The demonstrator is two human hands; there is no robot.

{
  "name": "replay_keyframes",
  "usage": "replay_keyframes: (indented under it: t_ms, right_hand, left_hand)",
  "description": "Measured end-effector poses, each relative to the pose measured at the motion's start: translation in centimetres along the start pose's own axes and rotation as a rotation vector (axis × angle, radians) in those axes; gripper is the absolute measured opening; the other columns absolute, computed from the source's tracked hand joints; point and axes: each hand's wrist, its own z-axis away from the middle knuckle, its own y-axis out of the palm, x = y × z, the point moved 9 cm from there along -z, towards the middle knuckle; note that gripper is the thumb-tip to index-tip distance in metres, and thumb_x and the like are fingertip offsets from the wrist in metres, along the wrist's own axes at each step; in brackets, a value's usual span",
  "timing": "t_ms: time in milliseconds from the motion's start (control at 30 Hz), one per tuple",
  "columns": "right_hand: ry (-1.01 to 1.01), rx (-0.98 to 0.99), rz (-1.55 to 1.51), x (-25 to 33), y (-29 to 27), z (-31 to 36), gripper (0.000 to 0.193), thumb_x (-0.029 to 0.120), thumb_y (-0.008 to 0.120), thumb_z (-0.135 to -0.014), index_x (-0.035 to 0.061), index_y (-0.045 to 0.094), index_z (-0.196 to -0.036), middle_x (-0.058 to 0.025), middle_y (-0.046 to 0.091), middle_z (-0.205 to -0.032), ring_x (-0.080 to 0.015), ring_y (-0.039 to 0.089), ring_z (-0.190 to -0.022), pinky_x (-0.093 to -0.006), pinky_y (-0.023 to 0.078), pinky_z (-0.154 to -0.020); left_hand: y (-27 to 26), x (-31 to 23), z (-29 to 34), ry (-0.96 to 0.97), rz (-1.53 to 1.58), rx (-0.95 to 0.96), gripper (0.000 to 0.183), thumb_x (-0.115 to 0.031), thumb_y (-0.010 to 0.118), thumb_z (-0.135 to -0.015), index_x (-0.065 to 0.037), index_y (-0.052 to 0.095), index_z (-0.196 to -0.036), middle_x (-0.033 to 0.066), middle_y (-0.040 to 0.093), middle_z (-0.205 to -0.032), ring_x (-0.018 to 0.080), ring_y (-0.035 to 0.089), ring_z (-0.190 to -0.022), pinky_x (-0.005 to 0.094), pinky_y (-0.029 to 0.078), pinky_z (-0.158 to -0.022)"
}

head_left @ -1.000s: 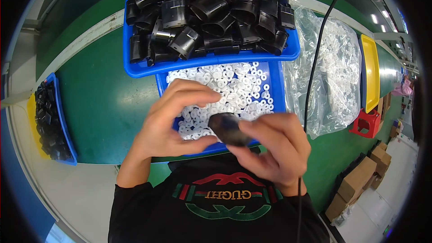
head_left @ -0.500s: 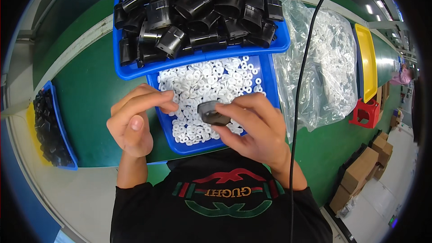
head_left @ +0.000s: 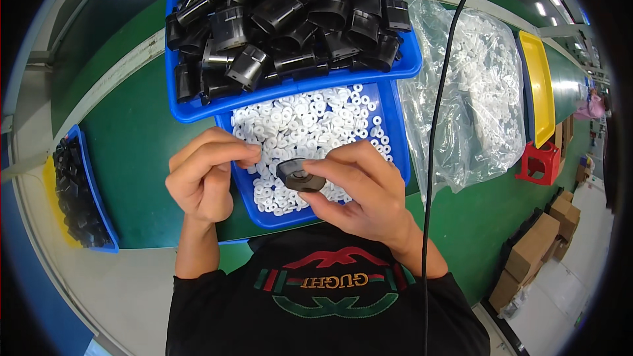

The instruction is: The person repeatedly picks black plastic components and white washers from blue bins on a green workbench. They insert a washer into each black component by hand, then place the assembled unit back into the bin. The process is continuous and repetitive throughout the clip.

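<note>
Between the thumb and fingertips of my right hand (head_left: 366, 188) is a dark, hollow plastic part (head_left: 289, 173), tilted above the white rings. My left hand (head_left: 206, 175) is closed just left of it, fingers curled inward and the index tip pointing at the part; whatever it pinches, if anything, is too small or hidden to make out. Below both hands lies a blue tray (head_left: 399, 125) with many small white ring washers (head_left: 283, 118) spread in it.
A blue bin (head_left: 297, 81) heaped with black plastic parts (head_left: 277, 13) overlaps the tray's far edge. On the right are a clear bag (head_left: 428, 92) of white pieces, a yellow tray (head_left: 537, 86) and a hanging black cable (head_left: 438, 105). Another blue bin (head_left: 97, 191) sits at left.
My right hand has shifted slightly left with the dark part, which is tilted differently. My left hand's fingers have curled closer together, and its thumb no longer stands apart.
</note>
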Motion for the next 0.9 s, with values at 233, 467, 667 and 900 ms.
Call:
replay_keyframes:
  t_ms: [233,467,667,900]
  right_hand:
    - [-0.107,0.012,0.12,0.9,-0.1,-0.1,0.039,0.01,0.08,-0.068,0.0062,0.068,-0.104,-0.0029,0.057,-0.086,-0.0112,0.058,-0.055,-0.0244,0.046,-0.042]
    - [-0.117,0.002,0.166,0.8,-0.2,0.1,0.041,0.009,0.08,-0.066,0.0066,0.068,-0.105,-0.0027,0.057,-0.088,-0.0109,0.059,-0.055,-0.0248,0.046,-0.042]
    - [-0.156,-0.023,0.175,1.6,-0.9,-0.1,0.041,0.008,0.08,-0.065,0.0075,0.068,-0.104,-0.0023,0.057,-0.088,-0.0113,0.059,-0.055,-0.0254,0.048,-0.043]
    - [-0.086,0.061,0.265,0.3,0.0,-0.2,0.038,0.008,0.079,-0.066,0.0089,0.068,-0.103,-0.0016,0.057,-0.09,-0.0116,0.061,-0.056,-0.0251,0.048,-0.043]
  left_hand:
    - [2.0,0.5,0.1,-0.084,-0.049,0.13,0.034,0.007,0.044,-0.069,0.012,0.065,-0.094,0.019,0.065,-0.083,0.0205,0.061,-0.067,0.0292,0.051,-0.059]
    - [2.0,0.7,-0.3,-0.091,-0.057,0.122,0.033,0.008,0.043,-0.071,0.011,0.066,-0.095,0.0179,0.065,-0.081,0.0196,0.061,-0.066,0.0279,0.05,-0.059]
    - [1.9,0.7,0.0,-0.09,-0.067,0.115,0.032,0.01,0.042,-0.074,0.01,0.066,-0.094,0.0172,0.065,-0.08,0.0188,0.061,-0.066,0.0273,0.05,-0.058]
    - [2.0,0.6,-0.3,-0.097,-0.093,0.112,0.034,0.012,0.04,-0.072,0.009,0.067,-0.093,0.0167,0.065,-0.078,0.0178,0.061,-0.064,0.0268,0.05,-0.058]
